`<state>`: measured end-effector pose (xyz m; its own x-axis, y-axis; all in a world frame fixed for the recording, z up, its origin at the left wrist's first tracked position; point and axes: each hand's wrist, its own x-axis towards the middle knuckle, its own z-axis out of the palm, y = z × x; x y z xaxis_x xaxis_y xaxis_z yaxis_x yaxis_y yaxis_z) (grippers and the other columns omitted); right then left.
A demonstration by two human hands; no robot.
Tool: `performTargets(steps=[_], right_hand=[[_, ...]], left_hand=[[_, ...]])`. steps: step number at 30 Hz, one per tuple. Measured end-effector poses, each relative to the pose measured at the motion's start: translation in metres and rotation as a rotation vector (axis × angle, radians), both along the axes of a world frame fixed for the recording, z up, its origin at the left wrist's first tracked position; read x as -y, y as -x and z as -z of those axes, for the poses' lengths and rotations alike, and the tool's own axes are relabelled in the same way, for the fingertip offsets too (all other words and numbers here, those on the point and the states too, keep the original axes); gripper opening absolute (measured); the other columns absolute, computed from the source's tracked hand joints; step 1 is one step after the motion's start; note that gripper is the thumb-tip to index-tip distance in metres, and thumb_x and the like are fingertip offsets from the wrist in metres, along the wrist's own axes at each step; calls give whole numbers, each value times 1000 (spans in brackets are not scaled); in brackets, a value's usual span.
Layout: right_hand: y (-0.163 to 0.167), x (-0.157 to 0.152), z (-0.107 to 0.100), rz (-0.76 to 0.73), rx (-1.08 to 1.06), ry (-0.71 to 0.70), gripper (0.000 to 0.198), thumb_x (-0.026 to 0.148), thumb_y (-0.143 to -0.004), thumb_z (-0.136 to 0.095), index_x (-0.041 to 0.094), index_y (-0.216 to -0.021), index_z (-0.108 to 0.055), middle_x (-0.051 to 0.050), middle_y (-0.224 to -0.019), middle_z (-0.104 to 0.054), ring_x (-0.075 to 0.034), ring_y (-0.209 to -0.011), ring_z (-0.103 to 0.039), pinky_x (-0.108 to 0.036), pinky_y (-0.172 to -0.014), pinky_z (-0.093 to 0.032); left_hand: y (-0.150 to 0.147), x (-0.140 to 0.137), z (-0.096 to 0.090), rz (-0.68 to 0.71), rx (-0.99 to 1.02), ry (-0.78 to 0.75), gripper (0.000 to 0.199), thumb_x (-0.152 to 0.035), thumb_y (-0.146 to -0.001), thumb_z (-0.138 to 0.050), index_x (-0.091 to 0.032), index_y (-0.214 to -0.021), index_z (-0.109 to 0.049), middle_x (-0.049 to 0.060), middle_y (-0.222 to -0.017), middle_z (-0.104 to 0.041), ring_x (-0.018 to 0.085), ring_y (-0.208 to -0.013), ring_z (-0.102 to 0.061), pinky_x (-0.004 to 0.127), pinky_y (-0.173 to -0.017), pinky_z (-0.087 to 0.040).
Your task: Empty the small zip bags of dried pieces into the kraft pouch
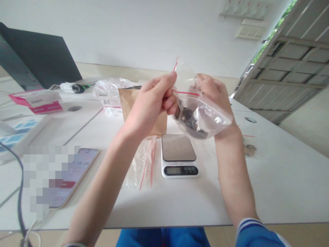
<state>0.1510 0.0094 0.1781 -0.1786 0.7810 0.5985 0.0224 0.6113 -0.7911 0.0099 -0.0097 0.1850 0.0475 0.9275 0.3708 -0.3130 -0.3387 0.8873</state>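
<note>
Between my hands, above the table, hangs a clear zip bag (213, 118) with a red seal line and dark pieces inside. My left hand (163, 94) pinches the bag's edge near the red strip. On the other side, my right hand (214, 89) has its fingers closed on the bag, partly behind the plastic. Below them stands a white digital scale (180, 156) with a bare metal plate; its display is too dim to read. A pile of flat zip bags (145, 163) with red lines lies left of the scale. Behind my left wrist stands a brown paper pouch (159, 128).
A phone (77, 175) lies on the left of the white table (282, 185). Further back are pink-and-white boxes (38, 101), a plastic-wrapped bundle (110, 92) and a black computer case (43, 58). A small filled zip bag (250, 149) lies at right.
</note>
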Motion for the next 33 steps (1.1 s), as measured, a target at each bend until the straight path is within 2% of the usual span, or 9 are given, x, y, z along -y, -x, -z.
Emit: performTargets(steps=[3,6,11,16,20,22,28,30,33], right_hand=[[-14,-10,-1,100,-115,-54,42,28,-91,-47,21,-57,-23,6,-55,-20,-7,-45,-23,-21,-43,-22],[-23,-18,1,17,-54,-28,43,29,-88,-52,21,-56,-24,6,-54,-19,-7,-45,-21,-21,-43,-19],[-21,-19,6,-103,36,5,39,32,-89,-49,20,-57,-31,7,-52,-25,-6,-45,-25,-22,-44,-21],[-15,-21,9,-219,46,31,38,35,-89,-50,21,-60,-30,7,-56,-22,-6,-46,-24,-21,-45,-21],[-10,-21,11,-211,64,52,37,36,-91,-46,22,-62,-28,6,-57,-23,-7,-47,-24,-21,-45,-23],[-7,-19,12,-195,66,37,36,34,-93,-40,22,-62,-27,6,-56,-24,-8,-48,-26,-22,-47,-27],[8,-28,24,-197,260,24,35,27,-96,-33,20,-61,-34,4,-59,-37,-9,-56,-38,-23,-58,-36],[9,-38,32,-231,388,63,35,26,-95,-36,20,-60,-35,5,-56,-37,-8,-53,-37,-23,-56,-33],[6,-47,40,-176,615,93,31,25,-89,-43,19,-60,-35,6,-57,-37,-8,-53,-35,-22,-53,-27]], left_hand=[[11,-2,-3,9,-47,-50,39,-12,-87,-52,-17,-50,-38,-9,-40,-28,1,-33,-32,13,-38,-27],[21,-3,-3,33,-199,25,39,-11,-85,-53,-16,-48,-43,-7,-39,-33,2,-33,-35,14,-38,-27],[34,-3,-1,-9,-364,249,32,-31,-84,-60,-14,-57,-58,-1,-43,-49,10,-42,-52,16,-43,-38],[43,-15,13,-84,-450,389,54,-50,-91,-39,-9,-71,-69,6,-50,-58,18,-57,-64,20,-54,-46],[39,-28,47,-83,-349,417,60,-60,-87,-37,-12,-81,-72,9,-51,-62,22,-59,-65,25,-55,-49],[33,-26,67,-6,-241,399,58,-61,-87,-36,-15,-93,-72,10,-63,-68,24,-69,-67,29,-63,-52],[12,8,105,288,336,528,60,-53,-93,-23,-14,-101,-68,14,-98,-72,27,-86,-67,43,-78,-53],[9,17,110,248,451,543,65,-54,-93,-19,-13,-98,-68,14,-97,-72,27,-82,-68,41,-70,-54],[6,17,120,41,511,581,63,-53,-93,-21,-13,-92,-69,12,-83,-72,22,-70,-68,30,-57,-53]])
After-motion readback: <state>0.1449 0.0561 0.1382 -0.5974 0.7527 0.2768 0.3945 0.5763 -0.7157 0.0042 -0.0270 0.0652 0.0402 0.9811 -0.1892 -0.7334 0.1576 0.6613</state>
